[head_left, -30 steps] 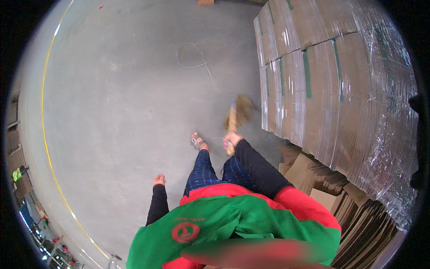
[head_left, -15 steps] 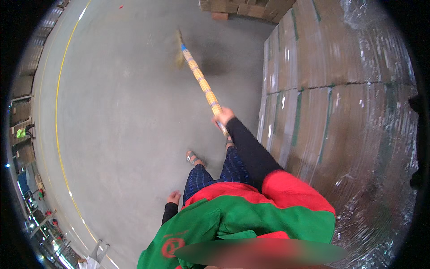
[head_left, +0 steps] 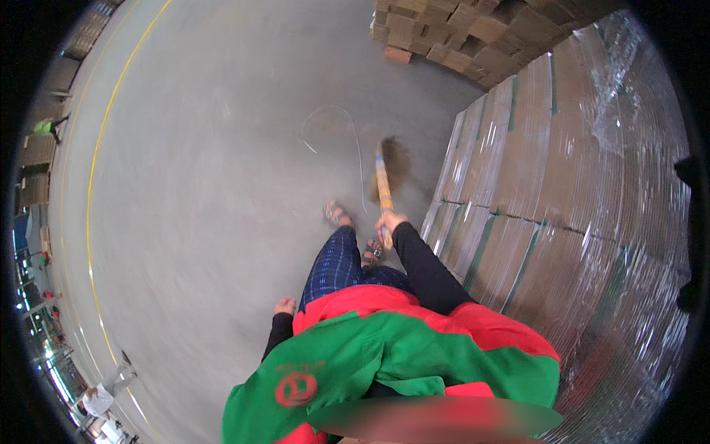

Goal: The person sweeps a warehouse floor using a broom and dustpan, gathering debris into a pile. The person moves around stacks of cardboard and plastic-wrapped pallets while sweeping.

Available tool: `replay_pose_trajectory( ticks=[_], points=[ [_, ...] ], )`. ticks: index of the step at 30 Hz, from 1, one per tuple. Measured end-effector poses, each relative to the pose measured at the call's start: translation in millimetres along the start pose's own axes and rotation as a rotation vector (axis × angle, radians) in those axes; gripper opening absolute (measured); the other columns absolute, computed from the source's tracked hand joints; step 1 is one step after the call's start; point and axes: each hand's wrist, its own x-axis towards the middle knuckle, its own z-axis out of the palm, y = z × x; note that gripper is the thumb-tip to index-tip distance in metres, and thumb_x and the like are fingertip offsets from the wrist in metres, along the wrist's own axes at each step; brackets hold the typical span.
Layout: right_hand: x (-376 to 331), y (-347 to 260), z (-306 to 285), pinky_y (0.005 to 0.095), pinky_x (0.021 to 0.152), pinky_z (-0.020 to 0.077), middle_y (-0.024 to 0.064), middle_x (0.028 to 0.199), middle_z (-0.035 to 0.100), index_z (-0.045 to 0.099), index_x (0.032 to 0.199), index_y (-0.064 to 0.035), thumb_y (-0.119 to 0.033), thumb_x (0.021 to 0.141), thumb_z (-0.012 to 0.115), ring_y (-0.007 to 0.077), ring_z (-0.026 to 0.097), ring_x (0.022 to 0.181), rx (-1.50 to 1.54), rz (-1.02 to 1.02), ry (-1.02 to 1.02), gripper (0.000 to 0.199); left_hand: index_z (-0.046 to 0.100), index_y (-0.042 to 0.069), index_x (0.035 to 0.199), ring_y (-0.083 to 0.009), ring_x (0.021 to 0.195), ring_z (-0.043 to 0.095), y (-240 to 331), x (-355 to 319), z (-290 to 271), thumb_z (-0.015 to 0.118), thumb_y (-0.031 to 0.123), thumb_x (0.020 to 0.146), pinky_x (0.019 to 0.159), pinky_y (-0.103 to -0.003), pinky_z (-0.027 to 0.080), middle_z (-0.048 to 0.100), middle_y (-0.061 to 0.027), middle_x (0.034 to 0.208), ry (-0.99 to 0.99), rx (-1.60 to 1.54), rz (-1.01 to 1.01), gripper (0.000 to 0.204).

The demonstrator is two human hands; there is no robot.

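My right hand (head_left: 390, 224) is wrapped round the yellow-and-orange banded handle of a broom (head_left: 382, 182). The broom slants down in front of me, its brownish head blurred against the floor beside the wrapped stack. A thin pale strap (head_left: 360, 148) lies in a loop on the floor just left of the broom, one end reaching close to my right hand. Low at my left side hangs my left hand (head_left: 285, 305), its fingers curled with nothing seen in them.
Plastic-wrapped cardboard stacks (head_left: 510, 163) rise close on my right. More stacked cardboard (head_left: 458, 33) stands ahead, with an orange block (head_left: 398, 55) at its foot. A yellow floor line (head_left: 92, 192) runs along the left. At lower left is another person (head_left: 97, 399) in white.
My right hand has swung the broom from ahead-left back toward me and to the right. The pale strap has come into sight. My feet have shifted and the view has turned.
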Motion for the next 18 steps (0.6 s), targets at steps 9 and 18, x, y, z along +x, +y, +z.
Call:
replay_pose_trajectory(
  ticks=[9, 18],
  points=[
    [-44.9, -21.0, -34.4, 0.031, 0.043, 0.0437, 0.0099, 0.061, 0.052, 0.047, 0.085, 0.0, -0.004, 0.055, 0.064, 0.0199, 0.052, 0.046, -0.368, -0.197, 0.36, 0.035, 0.057, 0.0, 0.096, -0.0262, 0.089, 0.056, 207.2, 140.4, 53.1, 0.055, 0.029, 0.071, 0.08, -0.033, 0.042, 0.059, -0.0158, 0.093, -0.008, 0.587, 0.268, 0.038],
    [-37.8, 113.4, 2.9, 0.0268, 0.065, 0.0422, 0.0038, 0.077, 0.052, 0.046, 0.104, -0.0044, 0.003, 0.053, 0.057, 0.0152, 0.05, 0.072, 0.025, 0.233, 0.629, 0.052, 0.06, 0.005, 0.08, -0.0274, 0.081, 0.058, 318.0, 374.9, 221.0, 0.048, 0.025, 0.076, 0.07, -0.037, 0.047, 0.061, -0.0111, 0.087, -0.286, 1.341, 0.597, 0.023]
  ],
)
